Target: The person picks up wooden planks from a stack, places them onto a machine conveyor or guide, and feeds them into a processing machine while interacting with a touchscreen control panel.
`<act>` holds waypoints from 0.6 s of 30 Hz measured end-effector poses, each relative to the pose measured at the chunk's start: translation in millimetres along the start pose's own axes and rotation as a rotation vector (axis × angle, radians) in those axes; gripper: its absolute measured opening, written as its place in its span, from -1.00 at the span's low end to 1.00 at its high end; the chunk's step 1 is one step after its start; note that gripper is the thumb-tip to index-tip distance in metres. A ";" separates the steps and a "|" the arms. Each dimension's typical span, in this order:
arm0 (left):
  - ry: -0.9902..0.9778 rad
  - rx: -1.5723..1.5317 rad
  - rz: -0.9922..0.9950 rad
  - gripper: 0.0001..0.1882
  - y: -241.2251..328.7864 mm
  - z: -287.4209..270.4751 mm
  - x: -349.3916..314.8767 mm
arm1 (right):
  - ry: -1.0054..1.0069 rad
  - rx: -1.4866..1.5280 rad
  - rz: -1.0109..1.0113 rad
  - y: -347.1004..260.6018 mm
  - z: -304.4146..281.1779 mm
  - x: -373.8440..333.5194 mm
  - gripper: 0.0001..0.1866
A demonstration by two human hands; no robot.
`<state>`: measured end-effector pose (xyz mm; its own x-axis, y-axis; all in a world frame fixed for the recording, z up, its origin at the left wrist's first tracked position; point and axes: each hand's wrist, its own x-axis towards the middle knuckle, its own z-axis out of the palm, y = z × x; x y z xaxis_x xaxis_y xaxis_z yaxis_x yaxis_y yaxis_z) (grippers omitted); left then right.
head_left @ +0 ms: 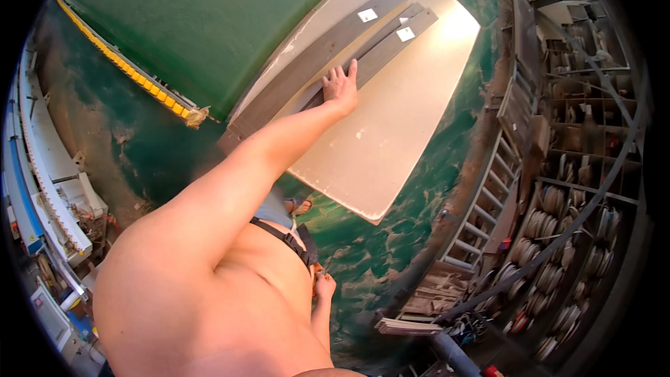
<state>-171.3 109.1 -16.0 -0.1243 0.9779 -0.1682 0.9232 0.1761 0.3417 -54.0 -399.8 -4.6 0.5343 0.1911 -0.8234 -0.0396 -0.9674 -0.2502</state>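
My left hand (340,89) reaches across a pale worn tabletop (391,139) and rests palm down on dark grey boards, its fingers and thumb apart. Under its fingers runs a narrow grey strip (373,47), lying along a wider grey board (391,50). Another long grey board (328,49) lies to the left, with a pale gap between. White labels stick to the boards near their far ends. By my waist, my right hand (324,286) is closed around something small with orange on it; its kind is hidden.
A dark strap (283,237) crosses my waist. Left stand a yellow-edged rail (132,73) and a long white machine (52,160). Right of the table are a ladder-like metal frame (481,213) and a shelf rack (586,126) holding several pale coils or rolls. The floor (377,265) is green and scuffed.
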 end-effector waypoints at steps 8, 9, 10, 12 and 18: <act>-0.038 -0.153 -0.002 0.04 -16.6 -33.4 0.7 | 0.018 0.388 0.063 9.7 -6.0 38.5 -0.81; -0.037 -0.166 0.007 0.04 -24.0 -38.7 1.9 | 0.012 0.399 0.063 9.7 -4.1 39.2 -0.81; -0.041 -0.177 0.015 0.04 -30.7 -42.6 1.4 | 0.005 0.385 0.059 9.6 -2.8 37.3 -0.79; -0.036 -0.164 0.010 0.02 -39.1 -54.5 0.9 | -0.007 0.378 0.057 10.6 5.9 31.3 -0.78; 0.075 -0.041 0.060 0.02 -67.7 -52.2 28.0 | 0.053 0.012 -0.029 36.2 21.5 33.5 -0.83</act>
<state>-256.3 130.4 4.4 -0.0972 0.9923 -0.0772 0.9143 0.1197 0.3871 -55.7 -424.8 -52.1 0.5790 0.2100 -0.7878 -0.0331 -0.9594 -0.2800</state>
